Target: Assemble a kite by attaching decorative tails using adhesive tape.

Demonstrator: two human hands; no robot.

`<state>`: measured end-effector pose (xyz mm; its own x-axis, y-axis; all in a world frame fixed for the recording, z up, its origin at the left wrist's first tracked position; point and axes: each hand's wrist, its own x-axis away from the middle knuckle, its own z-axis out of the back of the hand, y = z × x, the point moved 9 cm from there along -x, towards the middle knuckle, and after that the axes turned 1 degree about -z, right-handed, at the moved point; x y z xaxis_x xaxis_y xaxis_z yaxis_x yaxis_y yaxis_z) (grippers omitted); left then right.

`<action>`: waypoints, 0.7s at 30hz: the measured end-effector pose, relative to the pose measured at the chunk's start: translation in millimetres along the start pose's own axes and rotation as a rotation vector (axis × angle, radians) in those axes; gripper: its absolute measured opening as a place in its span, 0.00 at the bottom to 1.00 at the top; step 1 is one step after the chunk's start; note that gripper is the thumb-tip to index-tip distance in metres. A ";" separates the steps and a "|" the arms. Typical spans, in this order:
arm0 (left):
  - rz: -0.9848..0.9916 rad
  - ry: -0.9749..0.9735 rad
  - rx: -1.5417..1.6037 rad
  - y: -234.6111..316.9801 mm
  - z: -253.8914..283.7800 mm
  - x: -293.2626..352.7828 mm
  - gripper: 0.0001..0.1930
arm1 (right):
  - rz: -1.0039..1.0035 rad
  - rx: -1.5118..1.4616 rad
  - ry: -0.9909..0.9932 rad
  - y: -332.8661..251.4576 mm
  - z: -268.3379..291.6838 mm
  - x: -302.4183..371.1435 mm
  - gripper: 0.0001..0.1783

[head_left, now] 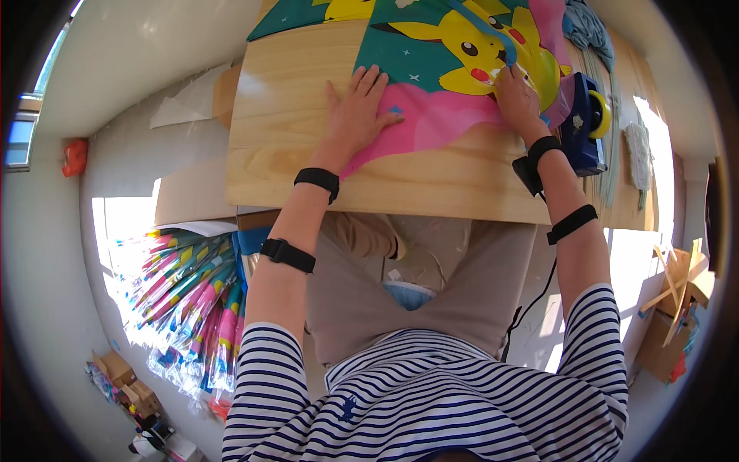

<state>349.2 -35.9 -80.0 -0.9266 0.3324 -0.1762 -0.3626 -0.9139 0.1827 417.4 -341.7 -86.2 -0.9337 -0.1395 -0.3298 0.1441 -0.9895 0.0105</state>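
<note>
A thin printed sheet (427, 127) in teal, pink and yellow, with yellow cartoon figures on it, lies over the far part of the wooden table. My left hand (358, 112) rests flat on its left edge, fingers spread, beside a small blue piece (396, 110). On the sheet's right side, my right hand (517, 100) has its fingers bent and pressed together, pinching at the lower end of a blue strip (489, 29). Its fingertips are partly hidden. Just right of that hand stands a dark blue tape dispenser (577, 142) with a yellow roll (599, 115).
Thin pale rods (608, 165) and a bundled grey-blue cloth (589, 35) lie along the right of the wooden table (300, 92). Many plastic-sleeved colourful bundles (185, 289) are heaped at lower left. Cartons (666, 331) with wood strips stand on the right floor. A black cable (539, 296) hangs beside my leg.
</note>
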 end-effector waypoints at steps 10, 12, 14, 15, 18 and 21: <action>0.030 -0.022 0.065 -12.4 -8.3 -19.8 0.41 | 0.096 -0.246 0.232 -79.3 76.0 -0.8 0.16; 0.021 -0.032 0.092 -6.9 -6.4 -19.5 0.41 | 0.223 -0.342 0.062 -129.7 86.8 35.0 0.19; 0.015 -0.035 0.105 -4.4 -3.1 -16.4 0.40 | 0.236 -0.251 -0.043 -143.9 65.8 54.1 0.21; 0.016 -0.033 0.106 -4.7 -0.6 -13.6 0.40 | 0.244 -0.208 -0.094 -148.9 52.5 62.4 0.22; -0.006 -0.035 0.107 -10.6 11.7 5.1 0.38 | 0.189 -0.141 -0.038 -131.4 39.5 63.1 0.23; -0.022 -0.057 0.134 -12.1 25.0 48.0 0.35 | 0.188 -0.108 -0.085 -128.9 27.7 64.6 0.23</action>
<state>306.6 -3.1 -66.5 -0.9212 0.3678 -0.1267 -0.3890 -0.8684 0.3076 329.4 -224.2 -82.7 -0.9109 -0.3278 -0.2508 0.3476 -0.9369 -0.0380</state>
